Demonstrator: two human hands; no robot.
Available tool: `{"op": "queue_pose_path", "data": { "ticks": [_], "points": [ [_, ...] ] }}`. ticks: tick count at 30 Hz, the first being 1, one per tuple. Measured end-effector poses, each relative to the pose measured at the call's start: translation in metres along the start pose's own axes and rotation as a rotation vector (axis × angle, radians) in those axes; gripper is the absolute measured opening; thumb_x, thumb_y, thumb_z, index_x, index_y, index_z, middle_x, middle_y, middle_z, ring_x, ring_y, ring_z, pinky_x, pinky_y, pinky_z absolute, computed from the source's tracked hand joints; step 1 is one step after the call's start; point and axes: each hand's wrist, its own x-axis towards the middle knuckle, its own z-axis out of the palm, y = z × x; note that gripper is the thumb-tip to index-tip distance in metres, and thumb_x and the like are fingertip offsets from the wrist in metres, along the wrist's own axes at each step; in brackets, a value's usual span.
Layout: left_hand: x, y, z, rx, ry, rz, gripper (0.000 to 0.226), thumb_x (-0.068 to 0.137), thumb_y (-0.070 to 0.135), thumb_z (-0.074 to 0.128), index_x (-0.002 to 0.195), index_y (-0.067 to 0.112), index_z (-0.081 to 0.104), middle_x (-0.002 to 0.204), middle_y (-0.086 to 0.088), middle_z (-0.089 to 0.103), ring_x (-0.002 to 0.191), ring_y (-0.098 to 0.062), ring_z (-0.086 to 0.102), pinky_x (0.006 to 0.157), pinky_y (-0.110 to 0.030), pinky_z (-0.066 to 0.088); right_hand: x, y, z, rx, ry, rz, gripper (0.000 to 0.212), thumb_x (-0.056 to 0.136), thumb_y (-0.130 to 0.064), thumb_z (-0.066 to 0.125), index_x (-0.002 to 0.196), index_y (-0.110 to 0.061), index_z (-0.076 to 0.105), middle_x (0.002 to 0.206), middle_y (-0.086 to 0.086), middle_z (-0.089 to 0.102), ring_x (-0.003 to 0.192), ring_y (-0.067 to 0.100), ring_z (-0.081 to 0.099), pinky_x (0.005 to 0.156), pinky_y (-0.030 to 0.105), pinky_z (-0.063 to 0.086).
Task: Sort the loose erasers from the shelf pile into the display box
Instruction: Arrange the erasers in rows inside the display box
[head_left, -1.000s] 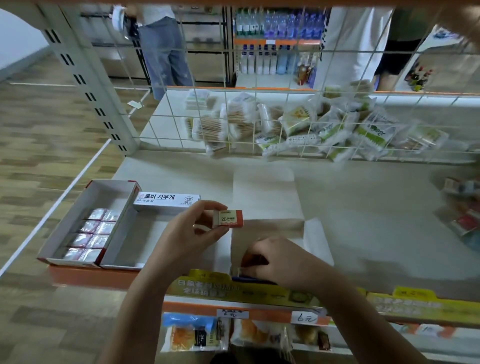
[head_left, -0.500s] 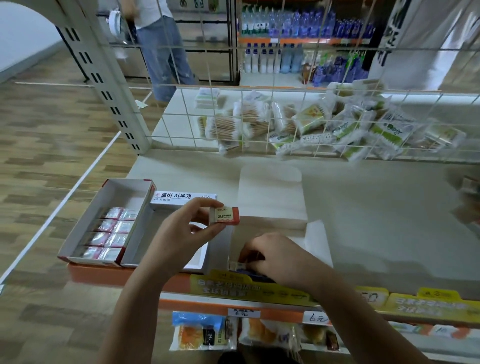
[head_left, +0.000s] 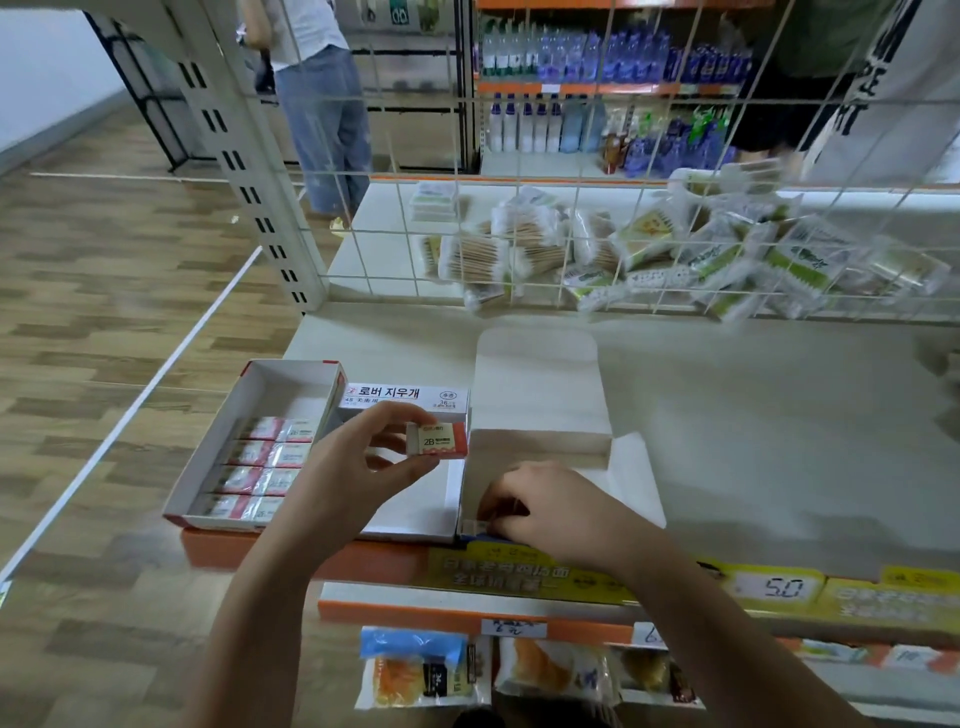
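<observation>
One eraser (head_left: 437, 439), pinched in the left hand (head_left: 358, 467), hovers over the display box (head_left: 415, 512) awaiting placement, while the right hand (head_left: 550, 506) closes on something hidden inside the neighbouring carton (head_left: 540, 395).

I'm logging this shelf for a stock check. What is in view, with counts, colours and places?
held eraser: one, white with orange-red sleeve, marked 2B, in the left hand
boxed erasers: four rows showing, pink-red and white, near end of the left box
left box: one, white with red edge, shelf's left end
middle box: one, white, printed flap, beside it
right box: one, white, lid up
packets: many, count unclear, green and white, behind the wire grid
price tags: yellow, shelf edge
left hand: pinching the eraser
right hand: in the right box, contents hidden
</observation>
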Motion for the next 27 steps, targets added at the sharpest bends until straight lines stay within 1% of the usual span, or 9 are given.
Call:
{"op": "queue_pose_path", "data": {
  "ticks": [5, 8, 10, 14, 17, 20, 23, 25, 27],
  "points": [
    [-0.005, -0.005, -0.01, -0.018, -0.016, 0.015, 0.029, 0.077, 0.018, 0.074, 0.093, 0.039, 0.063, 0.093, 0.021, 0.067, 0.09, -0.004, 0.063, 0.078, -0.029, 0.055, 0.0, -0.003, 0.004, 0.024, 0.03, 0.041, 0.021, 0.088, -0.023, 0.057, 0.107, -0.022, 0.067, 0.1, -0.006, 0.057, 0.093, 0.011, 0.053, 0.075, 0.021, 0.041],
    [-0.011, -0.005, -0.016, -0.009, -0.013, 0.016, 0.03, 0.077, 0.019, 0.074, 0.095, 0.041, 0.063, 0.094, 0.017, 0.066, 0.092, -0.005, 0.062, 0.08, -0.031, 0.055, 0.0, -0.002, 0.003, 0.041, 0.029, 0.05, 0.018, 0.088, -0.027, 0.057, 0.104, -0.022, 0.067, 0.09, -0.012, 0.051, 0.084, 0.006, 0.05, 0.064, 0.013, 0.036],
    [-0.016, -0.005, -0.02, 0.012, 0.001, 0.013, 0.031, 0.077, 0.019, 0.075, 0.095, 0.042, 0.063, 0.096, 0.015, 0.064, 0.092, -0.005, 0.061, 0.081, -0.032, 0.055, 0.0, -0.002, 0.0, 0.056, 0.027, 0.049, 0.017, 0.088, -0.029, 0.058, 0.101, -0.023, 0.067, 0.087, -0.015, 0.051, 0.079, 0.003, 0.051, 0.062, 0.012, 0.035],
    [-0.022, -0.006, -0.029, 0.049, 0.055, -0.006, 0.033, 0.076, 0.019, 0.075, 0.094, 0.044, 0.063, 0.099, 0.011, 0.061, 0.092, -0.004, 0.058, 0.079, -0.032, 0.054, 0.002, 0.0, -0.013, 0.033, 0.026, 0.001, 0.014, 0.09, -0.031, 0.056, 0.099, -0.024, 0.065, 0.09, -0.015, 0.055, 0.08, 0.001, 0.052, 0.065, 0.012, 0.037],
    [-0.026, -0.007, -0.038, 0.066, 0.101, -0.013, 0.037, 0.075, 0.02, 0.076, 0.095, 0.048, 0.062, 0.096, 0.017, 0.062, 0.091, -0.002, 0.059, 0.074, -0.027, 0.053, 0.006, -0.001, -0.03, -0.001, 0.067, -0.054, 0.017, 0.092, -0.029, 0.056, 0.102, -0.023, 0.067, 0.093, -0.014, 0.06, 0.085, 0.003, 0.054, 0.07, 0.011, 0.039],
    [-0.027, -0.01, -0.049, 0.118, 0.109, -0.024, 0.038, 0.076, 0.023, 0.076, 0.096, 0.05, 0.061, 0.096, 0.022, 0.062, 0.088, -0.004, 0.061, 0.072, -0.026, 0.053, 0.01, -0.008, -0.046, -0.011, 0.138, -0.064, 0.015, 0.091, -0.027, 0.056, 0.1, -0.023, 0.068, 0.094, -0.01, 0.065, 0.085, 0.006, 0.057, 0.075, 0.02, 0.045],
    [-0.028, -0.014, -0.064, 0.185, 0.154, -0.038, 0.044, 0.076, 0.018, 0.077, 0.09, 0.056, 0.059, 0.09, 0.03, 0.062, 0.081, 0.002, 0.059, 0.064, -0.015, 0.048, 0.014, -0.02, -0.054, -0.036, 0.212, -0.086, 0.013, 0.091, -0.027, 0.057, 0.097, -0.024, 0.068, 0.087, -0.012, 0.063, 0.08, 0.006, 0.057, 0.071, 0.023, 0.044],
    [-0.027, -0.017, -0.075, 0.227, 0.18, -0.052, 0.044, 0.075, 0.015, 0.077, 0.086, 0.052, 0.058, 0.083, 0.034, 0.06, 0.074, 0.007, 0.056, 0.059, -0.011, 0.045, 0.016, -0.031, -0.054, -0.027, 0.242, -0.097, 0.012, 0.09, -0.029, 0.057, 0.096, -0.026, 0.068, 0.085, -0.014, 0.062, 0.079, 0.006, 0.056, 0.071, 0.025, 0.044],
    [-0.022, -0.02, -0.086, 0.267, 0.197, -0.071, 0.039, 0.075, 0.014, 0.077, 0.087, 0.045, 0.057, 0.077, 0.025, 0.062, 0.07, 0.005, 0.055, 0.059, -0.014, 0.045, 0.021, -0.045, -0.051, -0.044, 0.246, -0.104, 0.013, 0.09, -0.031, 0.057, 0.097, -0.027, 0.067, 0.088, -0.011, 0.063, 0.08, 0.007, 0.056, 0.072, 0.027, 0.045]
  ]
}}
